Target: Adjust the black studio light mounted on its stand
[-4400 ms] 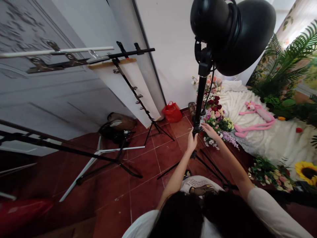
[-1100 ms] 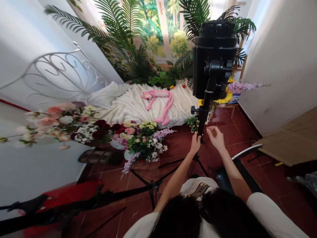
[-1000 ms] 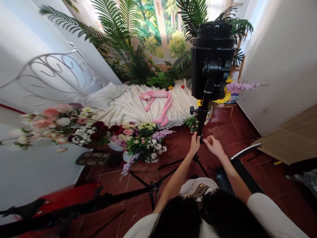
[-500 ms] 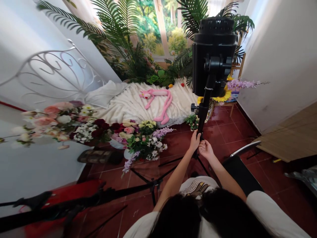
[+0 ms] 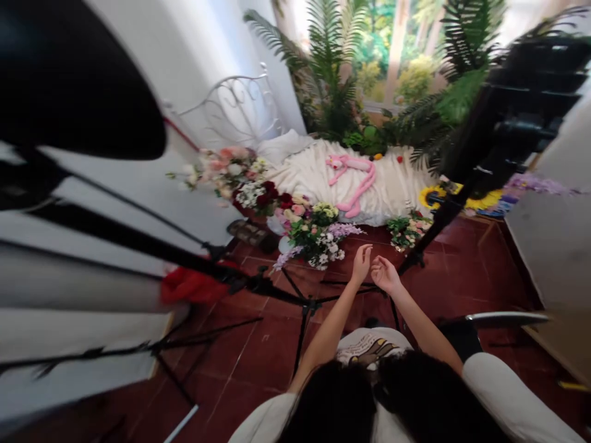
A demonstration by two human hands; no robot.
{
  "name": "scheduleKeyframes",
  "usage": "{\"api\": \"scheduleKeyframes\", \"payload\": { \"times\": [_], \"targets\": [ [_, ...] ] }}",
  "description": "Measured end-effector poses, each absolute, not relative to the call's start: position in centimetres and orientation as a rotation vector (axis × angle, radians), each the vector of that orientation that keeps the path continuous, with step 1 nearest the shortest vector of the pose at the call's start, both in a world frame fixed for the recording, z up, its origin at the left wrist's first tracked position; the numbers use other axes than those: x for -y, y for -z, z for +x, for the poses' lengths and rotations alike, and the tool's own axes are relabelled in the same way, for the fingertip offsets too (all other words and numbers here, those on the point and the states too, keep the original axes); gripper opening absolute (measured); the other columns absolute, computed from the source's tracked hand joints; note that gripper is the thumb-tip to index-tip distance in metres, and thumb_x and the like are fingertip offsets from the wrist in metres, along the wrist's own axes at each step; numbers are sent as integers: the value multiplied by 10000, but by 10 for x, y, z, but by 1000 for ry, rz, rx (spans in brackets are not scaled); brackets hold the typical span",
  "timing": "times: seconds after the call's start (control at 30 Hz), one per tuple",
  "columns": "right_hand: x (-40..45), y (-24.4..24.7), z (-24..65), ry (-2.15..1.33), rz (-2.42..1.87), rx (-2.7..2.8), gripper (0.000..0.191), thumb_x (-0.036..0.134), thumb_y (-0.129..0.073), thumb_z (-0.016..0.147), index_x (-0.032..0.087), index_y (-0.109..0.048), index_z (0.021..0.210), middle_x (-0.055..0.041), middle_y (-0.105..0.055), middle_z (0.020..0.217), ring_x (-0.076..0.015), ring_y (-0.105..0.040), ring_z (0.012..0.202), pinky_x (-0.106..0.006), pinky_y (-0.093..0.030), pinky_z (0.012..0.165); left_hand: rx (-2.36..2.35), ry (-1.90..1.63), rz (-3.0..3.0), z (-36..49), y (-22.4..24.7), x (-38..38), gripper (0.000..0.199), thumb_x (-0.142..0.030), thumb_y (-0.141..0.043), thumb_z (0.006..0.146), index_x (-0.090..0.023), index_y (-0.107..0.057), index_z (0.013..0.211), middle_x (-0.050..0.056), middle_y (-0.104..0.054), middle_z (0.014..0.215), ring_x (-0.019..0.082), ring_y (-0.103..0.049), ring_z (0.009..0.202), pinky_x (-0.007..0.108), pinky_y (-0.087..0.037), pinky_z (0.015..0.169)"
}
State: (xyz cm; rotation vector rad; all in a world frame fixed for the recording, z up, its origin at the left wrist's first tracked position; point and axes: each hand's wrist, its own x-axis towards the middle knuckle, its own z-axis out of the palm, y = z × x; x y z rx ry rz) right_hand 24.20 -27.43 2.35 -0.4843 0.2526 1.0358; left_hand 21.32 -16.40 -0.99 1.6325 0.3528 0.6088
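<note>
My left hand [image 5: 361, 264] is off the light stand, its fingers stretched out and bent a little at the tips, with nothing in it. Close beside it, my right hand [image 5: 386, 275] has its fingers curled in toward the palm, and no object shows in them. Just right of both hands leans the black light stand [image 5: 443, 216], apart from them. It carries a dark studio light [image 5: 521, 117] at its top, blurred by motion.
A second stand [image 5: 138, 237] crosses the left side under a large black lamp head [image 5: 87, 80]. Its legs spread over the red tiles. Ahead are artificial flowers [image 5: 314, 227] and a draped bed [image 5: 300, 178] with a pink plush toy [image 5: 357, 184]. A chair [image 5: 462, 332] stands at right.
My left hand has let go of the stand's pole. The view has turned left, so the bed and the lit stand shift right and a large lamp head appears at upper left.
</note>
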Motion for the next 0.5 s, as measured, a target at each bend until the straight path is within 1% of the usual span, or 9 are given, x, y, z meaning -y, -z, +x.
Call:
{"api": "scheduleKeyframes", "payload": {
  "times": [0.1, 0.3, 0.5],
  "targets": [
    [232, -27, 228, -1199, -528, -218, 129, 173, -450, 864, 197, -564, 808, 23, -625, 647, -64, -513, 487, -156, -462, 465, -487, -724, 1623, 180, 12, 126, 391, -484, -379, 915, -180, -565, 1075, 104, -615, 1106, 167, -594, 1023, 324, -476, 882],
    [147, -31, 170, -1512, -646, -62, 112, 179, -471, 860, 200, -543, 777, 27, -604, 644, -61, -503, 497, -147, -457, 477, -817, -1043, 1542, 85, 21, 60, 392, -495, -368, 915, -190, -573, 1050, 86, -629, 1060, 156, -593, 1004, 333, -454, 933],
    [97, -36, 107, -1767, -683, 44, 109, 193, -462, 865, 199, -544, 793, 20, -599, 652, -70, -510, 501, -158, -460, 466, -1033, -1213, 1464, 3, 19, 36, 377, -478, -355, 924, -193, -585, 1015, 61, -645, 962, 147, -609, 927, 318, -466, 904]
  ]
}}
